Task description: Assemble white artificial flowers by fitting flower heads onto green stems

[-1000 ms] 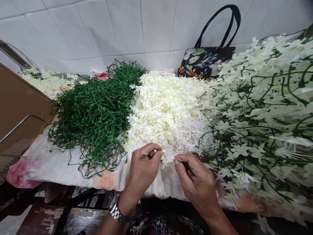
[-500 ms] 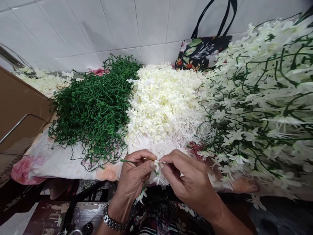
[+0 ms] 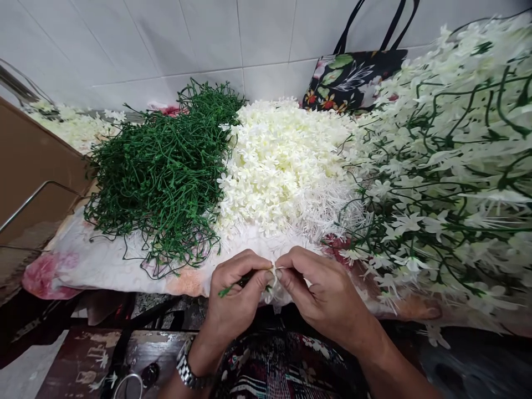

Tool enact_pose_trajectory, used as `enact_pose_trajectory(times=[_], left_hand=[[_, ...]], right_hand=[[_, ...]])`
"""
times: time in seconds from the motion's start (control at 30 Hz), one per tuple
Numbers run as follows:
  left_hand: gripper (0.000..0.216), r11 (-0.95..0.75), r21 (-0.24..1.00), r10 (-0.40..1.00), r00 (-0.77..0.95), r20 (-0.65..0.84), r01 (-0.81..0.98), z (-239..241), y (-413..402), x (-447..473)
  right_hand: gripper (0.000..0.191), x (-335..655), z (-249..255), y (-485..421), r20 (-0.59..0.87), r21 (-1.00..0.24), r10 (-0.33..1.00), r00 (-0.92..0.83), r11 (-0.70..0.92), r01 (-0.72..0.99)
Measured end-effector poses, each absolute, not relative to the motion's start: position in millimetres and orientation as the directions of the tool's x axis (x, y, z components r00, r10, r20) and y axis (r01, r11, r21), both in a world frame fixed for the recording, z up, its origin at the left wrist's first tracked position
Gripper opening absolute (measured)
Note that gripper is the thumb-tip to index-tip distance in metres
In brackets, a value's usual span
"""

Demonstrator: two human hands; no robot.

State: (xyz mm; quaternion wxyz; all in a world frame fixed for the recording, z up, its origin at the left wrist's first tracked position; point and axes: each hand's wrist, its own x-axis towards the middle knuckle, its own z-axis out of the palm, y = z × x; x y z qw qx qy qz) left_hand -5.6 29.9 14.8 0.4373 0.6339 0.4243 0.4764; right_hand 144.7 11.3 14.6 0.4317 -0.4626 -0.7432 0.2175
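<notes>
Stem [image 3: 225,291] pokes leftward from the left hand [image 3: 236,306], curled closed around it, its visible end lying roughly crosswise, while a white flower [image 3: 275,278] sits between both hands' fingertips and the right hand [image 3: 326,293], just beyond, pinches a thin strand [image 3: 282,267].

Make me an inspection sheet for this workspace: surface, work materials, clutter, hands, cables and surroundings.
Surface: flower-printed cloth, largely covered by piles.
Work materials: green stem pile at left, white blossom pile in the middle, fine white strands beside it, stemmed white flowers heaped at right.
Clutter: floral black bag by the wall; metal ring below the cloth.
Hands: left hand pinches a green stem; right hand pinches a thin white strand; fingertips nearly meet.
Cables: thin dark line upper right, cable or stem unclear.
Surroundings: white tiled wall, cardboard box at left.
</notes>
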Motion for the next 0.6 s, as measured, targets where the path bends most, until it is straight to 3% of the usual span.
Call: enact_pose_trajectory(times=[0.1,0.23,0.37,0.5,0.6], left_hand=[[0.011,-0.052,0.998,0.991,0.123,0.049,0.019,9.2,29.0,-7.7],[0.01,0.03,1.0,0.995,0.097,-0.029,-0.004,6.9,26.0,-8.7],[0.008,0.052,0.999,0.995,0.09,-0.052,0.003,9.2,24.1,-6.2],[0.008,0.14,0.99,0.981,0.13,-0.143,0.034,12.4,25.5,-4.7],[0.011,0.183,0.971,0.964,0.164,-0.207,0.152,13.9,26.5,-4.4]], right_hand=[[0.005,147.8,17.7,12.2,0.426,-0.756,0.886,-0.182,0.46,0.466],[0.035,148.6,19.5,13.1,0.439,-0.733,0.874,-0.209,0.482,0.48],[0.009,144.6,14.4,14.4,0.446,-0.737,0.861,-0.244,0.508,0.446],[0.009,147.6,12.0,14.2,0.45,-0.737,0.873,-0.188,0.482,0.475],[0.01,150.9,20.9,13.0,0.465,-0.737,0.872,-0.152,0.476,0.48]])
